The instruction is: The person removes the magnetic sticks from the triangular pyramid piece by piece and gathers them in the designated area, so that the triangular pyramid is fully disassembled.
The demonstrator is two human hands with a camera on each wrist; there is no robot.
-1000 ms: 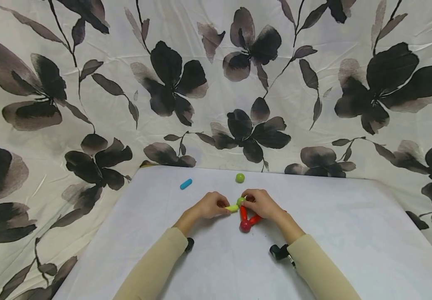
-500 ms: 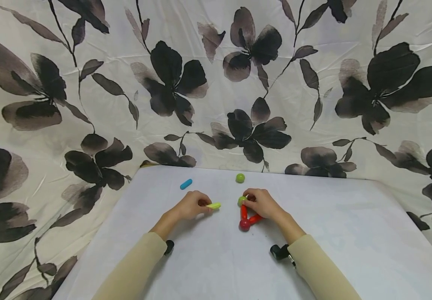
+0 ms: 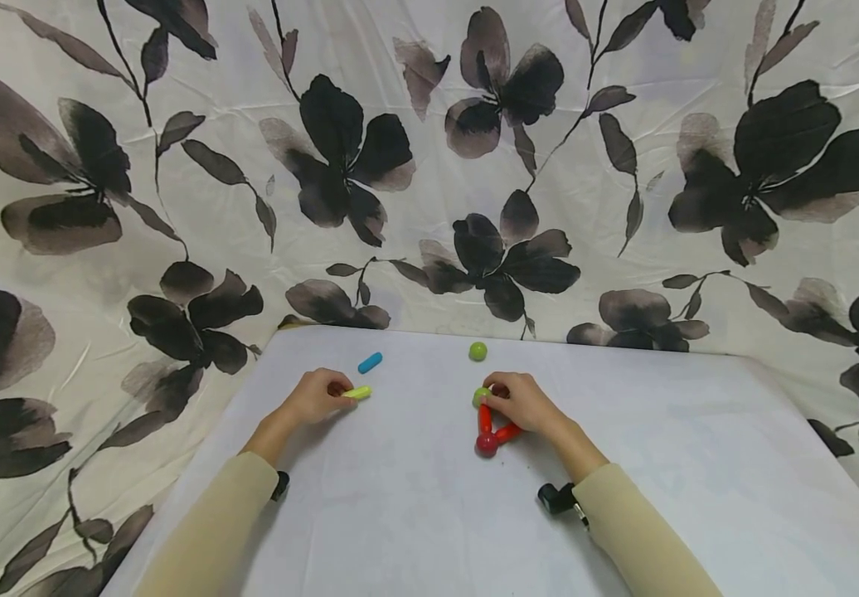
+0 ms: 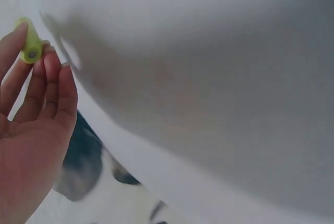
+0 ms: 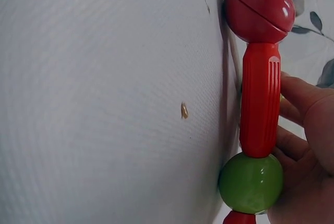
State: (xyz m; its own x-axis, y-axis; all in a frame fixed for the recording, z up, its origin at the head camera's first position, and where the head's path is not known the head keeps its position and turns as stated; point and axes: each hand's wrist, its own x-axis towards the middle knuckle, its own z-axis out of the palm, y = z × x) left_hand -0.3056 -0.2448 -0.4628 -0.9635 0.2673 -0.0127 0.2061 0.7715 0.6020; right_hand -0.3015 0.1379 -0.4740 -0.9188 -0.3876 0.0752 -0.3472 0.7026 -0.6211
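Note:
My left hand [image 3: 317, 395] pinches a short yellow-green toy rod [image 3: 358, 392] between thumb and fingers at the table's left. In the left wrist view a grey disc shows in the end of this rod [image 4: 31, 44]. My right hand [image 3: 521, 401] holds a green ball [image 3: 481, 396] at the far tip of a joined toy piece. A red rod [image 3: 485, 419] links that ball to a red ball [image 3: 486, 444], and a second red rod [image 3: 508, 433] runs under the hand. The right wrist view shows another green ball [image 5: 251, 183] joined beyond this rod [image 5: 261, 100].
A blue rod [image 3: 371, 362] lies just beyond my left hand. Near the back edge of the white table [image 3: 414, 514] sits a loose green ball [image 3: 478, 351]. Flower-printed cloth [image 3: 370, 274] hangs behind the table. A small brown speck [image 5: 184, 110] lies on the tabletop.
My left hand has drawn the yellow-green rod away from the held green ball, leftward to near the blue rod. The right hand stays in place on the joined piece.

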